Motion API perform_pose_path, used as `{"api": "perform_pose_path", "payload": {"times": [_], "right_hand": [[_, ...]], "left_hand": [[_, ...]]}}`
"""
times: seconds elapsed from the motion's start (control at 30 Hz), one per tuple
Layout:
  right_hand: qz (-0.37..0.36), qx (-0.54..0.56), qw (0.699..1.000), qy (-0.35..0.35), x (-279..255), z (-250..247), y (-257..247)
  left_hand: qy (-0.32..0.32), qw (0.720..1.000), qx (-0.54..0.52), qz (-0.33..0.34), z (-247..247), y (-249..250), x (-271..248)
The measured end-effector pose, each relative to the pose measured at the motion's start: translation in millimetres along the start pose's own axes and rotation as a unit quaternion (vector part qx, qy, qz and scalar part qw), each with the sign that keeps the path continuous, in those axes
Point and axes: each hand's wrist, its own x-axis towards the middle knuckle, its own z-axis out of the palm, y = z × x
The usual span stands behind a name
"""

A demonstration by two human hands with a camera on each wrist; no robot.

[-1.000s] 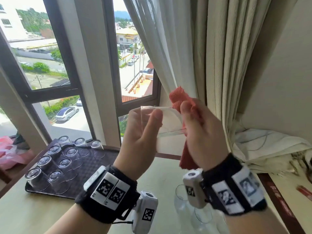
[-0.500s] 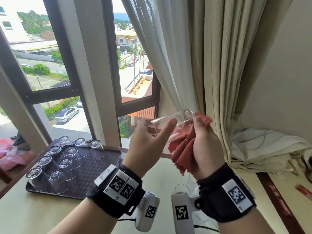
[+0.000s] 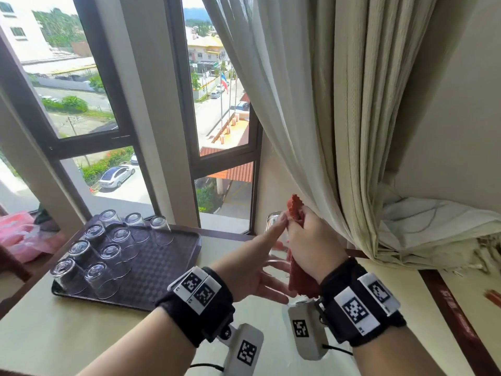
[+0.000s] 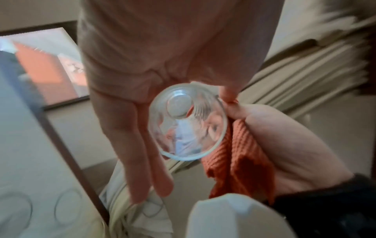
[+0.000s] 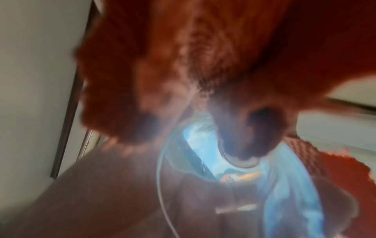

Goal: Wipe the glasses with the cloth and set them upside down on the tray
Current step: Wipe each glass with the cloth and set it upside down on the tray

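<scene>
Glass wiped between both hands
Left hand (image 3: 252, 270) fingers straight against the glass (image 4: 187, 122); right hand (image 3: 311, 248) grips the red cloth (image 4: 240, 161).

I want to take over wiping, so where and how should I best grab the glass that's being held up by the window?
Probably take the glass around its bare side wall, coming from the left. It stands base-up, open rim downward; the right hand presses the red cloth against its right side, and the left hand touches it with straight fingers.
</scene>
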Motion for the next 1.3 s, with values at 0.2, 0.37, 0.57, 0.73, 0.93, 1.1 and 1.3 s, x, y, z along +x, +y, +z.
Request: {"api": "perform_pose_path", "payload": {"times": [0.2,0.37,0.57,0.73,0.93,1.1,1.3], "right_hand": [[-0.026,0.047,0.998,-0.024,-1,-4,4],[-0.09,0.114,0.989,0.01,-17,5,8],[-0.009,0.274,0.957,0.098,-27,22,10],[0.092,0.454,0.885,0.049,-26,22,-10],[-0.055,0.26,0.948,0.173,-31,39,-26],[-0.367,-0.005,0.909,0.197,-31,61,-35],[-0.382,-0.227,0.893,0.078,-32,53,-48]], "left_hand": [[-0.032,0.989,-0.147,0.001,-18,-12,7],[0.002,0.956,-0.276,0.103,-25,-10,12],[-0.03,0.945,-0.244,0.214,-57,-2,11],[-0.016,0.938,-0.19,0.291,-72,9,-1],[-0.022,0.921,-0.181,0.344,-89,22,-16],[-0.033,0.902,-0.226,0.367,-92,33,-27],[-0.012,0.902,-0.195,0.384,-100,43,-39]]}}
